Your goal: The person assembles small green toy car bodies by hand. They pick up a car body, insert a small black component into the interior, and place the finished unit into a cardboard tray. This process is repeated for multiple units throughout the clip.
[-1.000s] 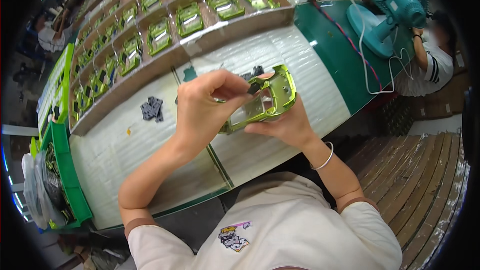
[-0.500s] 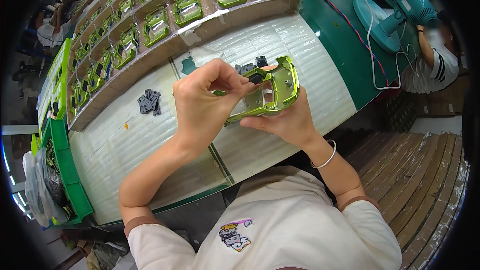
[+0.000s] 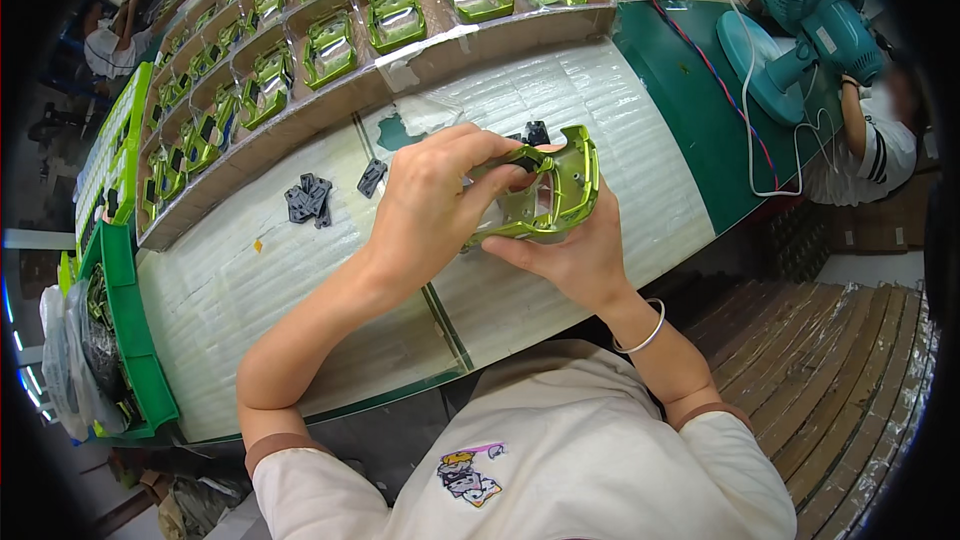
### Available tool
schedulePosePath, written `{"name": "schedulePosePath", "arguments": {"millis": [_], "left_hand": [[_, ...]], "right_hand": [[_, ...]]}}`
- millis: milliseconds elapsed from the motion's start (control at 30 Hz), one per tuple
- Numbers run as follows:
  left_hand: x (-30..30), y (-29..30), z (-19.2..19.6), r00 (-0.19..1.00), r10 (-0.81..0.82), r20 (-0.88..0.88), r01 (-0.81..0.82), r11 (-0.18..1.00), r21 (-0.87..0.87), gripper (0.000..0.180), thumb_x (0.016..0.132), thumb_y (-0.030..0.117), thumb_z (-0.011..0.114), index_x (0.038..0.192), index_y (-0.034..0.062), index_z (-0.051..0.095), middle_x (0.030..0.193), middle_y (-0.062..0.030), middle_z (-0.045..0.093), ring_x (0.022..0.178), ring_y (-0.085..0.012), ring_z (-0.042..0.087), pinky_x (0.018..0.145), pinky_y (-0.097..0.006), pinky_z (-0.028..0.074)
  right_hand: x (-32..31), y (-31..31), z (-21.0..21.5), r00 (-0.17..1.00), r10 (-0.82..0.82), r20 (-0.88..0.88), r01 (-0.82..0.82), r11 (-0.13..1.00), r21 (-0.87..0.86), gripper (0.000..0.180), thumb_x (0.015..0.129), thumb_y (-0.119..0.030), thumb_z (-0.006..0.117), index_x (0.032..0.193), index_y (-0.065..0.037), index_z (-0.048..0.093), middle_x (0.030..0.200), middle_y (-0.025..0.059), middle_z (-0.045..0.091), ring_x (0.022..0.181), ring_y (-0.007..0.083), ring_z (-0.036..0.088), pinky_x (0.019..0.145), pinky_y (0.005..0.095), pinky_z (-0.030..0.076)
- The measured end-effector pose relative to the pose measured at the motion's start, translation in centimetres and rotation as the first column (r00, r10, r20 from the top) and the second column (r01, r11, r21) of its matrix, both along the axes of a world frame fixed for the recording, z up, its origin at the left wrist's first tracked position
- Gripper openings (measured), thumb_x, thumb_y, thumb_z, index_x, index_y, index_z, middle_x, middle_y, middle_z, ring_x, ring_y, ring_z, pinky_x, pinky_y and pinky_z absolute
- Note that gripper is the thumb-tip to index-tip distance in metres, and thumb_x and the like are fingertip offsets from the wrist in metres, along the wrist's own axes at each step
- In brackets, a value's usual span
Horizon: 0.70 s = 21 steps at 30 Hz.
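Note:
A glossy green plastic housing (image 3: 577,178) with an opening in its middle is held up over the table. My right hand (image 3: 580,258) grips it from below and the right side, the thumb along its near edge. My left hand (image 3: 425,190) reaches over its left end, thumb and fingers pinched on a small black part (image 3: 524,164) at the frame. The fingers cover much of that part, so its fit against the housing cannot be seen. Behind the housing shows another dark piece (image 3: 537,132). A loose grey plastic piece (image 3: 372,178) lies left of my left hand.
Several grey pieces (image 3: 309,200) lie heaped at the left of the table mat (image 3: 300,310). A compartmented cardboard tray (image 3: 470,43) of green housings spans the back. A green bin (image 3: 130,340) stands at left. At right are a teal fan (image 3: 830,30), cables (image 3: 748,125) and another person (image 3: 875,130).
My left thumb and fingers have shifted on the black part and now press against the housing's left end. The view has shifted slightly, and the loose grey piece beside my left hand now shows.

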<state>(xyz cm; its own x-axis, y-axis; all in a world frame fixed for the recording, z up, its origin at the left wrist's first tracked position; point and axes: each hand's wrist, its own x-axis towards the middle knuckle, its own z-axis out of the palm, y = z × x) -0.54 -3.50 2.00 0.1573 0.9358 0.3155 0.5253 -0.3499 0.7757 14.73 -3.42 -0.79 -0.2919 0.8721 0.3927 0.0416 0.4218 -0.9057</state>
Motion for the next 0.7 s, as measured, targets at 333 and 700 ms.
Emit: {"name": "schedulePosePath", "arguments": {"millis": [333, 700], "left_hand": [[-0.1, 0.1, -0.2, 1.000, -0.019, -0.020, 0.023, 0.975, 0.223, 0.037, 0.069, -0.003, 0.065, 0.104, 0.0043, 0.060, 0.087, -0.0096, 0.061, 0.073, -0.0205, 0.062, 0.062, -0.030, 0.051], [0.1, -0.4, -1.1, 0.991, 0.037, -0.130, 0.026, 0.889, 0.456, 0.028, 0.069, 0.009, 0.066, 0.095, 0.0055, 0.059, 0.088, -0.0056, 0.060, 0.074, -0.0230, 0.060, 0.062, -0.032, 0.049]], "right_hand": [[0.4, 0.3, 0.5, 0.991, 0.055, 0.126, -0.056, 0.998, 0.009, 0.062, 0.057, -0.016, 0.080, 0.108, -0.001, 0.048, 0.099, 0.0099, 0.051, 0.090, 0.0207, 0.054, 0.080, 0.0312, 0.047], [0.8, -1.5, -1.1, 0.989, 0.106, -0.105, -0.136, 0.933, -0.334, 0.062, 0.060, -0.015, 0.082, 0.111, -0.002, 0.049, 0.101, 0.0054, 0.057, 0.090, 0.0138, 0.056, 0.074, 0.0263, 0.048]]}}
